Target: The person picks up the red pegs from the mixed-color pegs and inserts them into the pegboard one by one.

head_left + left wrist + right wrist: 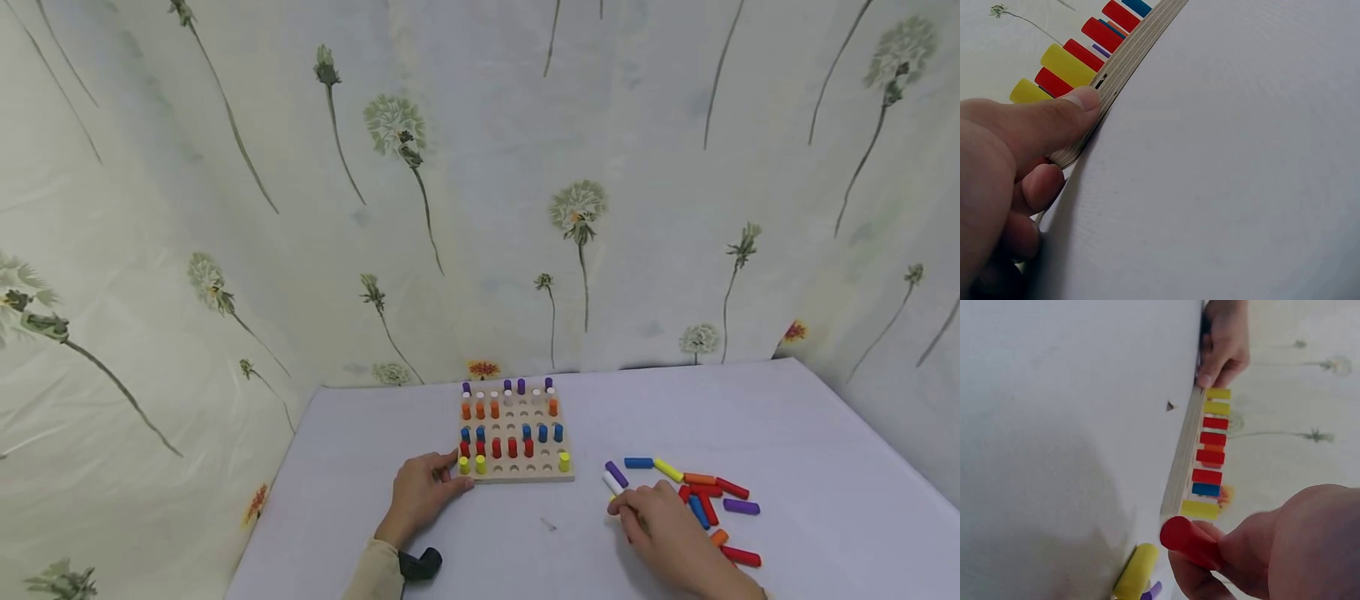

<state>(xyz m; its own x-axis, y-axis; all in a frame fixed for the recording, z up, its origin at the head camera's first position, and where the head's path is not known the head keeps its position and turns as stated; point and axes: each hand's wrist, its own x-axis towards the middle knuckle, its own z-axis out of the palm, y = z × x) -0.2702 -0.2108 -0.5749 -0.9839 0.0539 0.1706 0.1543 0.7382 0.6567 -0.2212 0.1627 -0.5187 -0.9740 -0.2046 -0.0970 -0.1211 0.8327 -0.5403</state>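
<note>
A wooden pegboard (525, 478) stands left of the table's middle, with coloured pegs upright in rows and several holes bare. My left hand (422, 492) grips its front left corner, the thumb (1082, 103) against the front edge and other fingers curled at the side. To the right, my right hand (667, 529) pinches a red peg (1190, 540) between thumb and fingers; the head view hides this peg. Just beyond that hand, a white peg (612, 483) and a purple peg (617, 473) lie on the table. A yellow peg (1136, 572) lies below the held one.
Loose pegs lie scattered around the right hand, among them a blue peg (638, 462), a yellow peg (668, 470) and a purple peg (741, 506). A small dark mark (548, 524) shows on the white tabletop (337, 467). Flower-printed cloth (480, 208) hangs behind the table.
</note>
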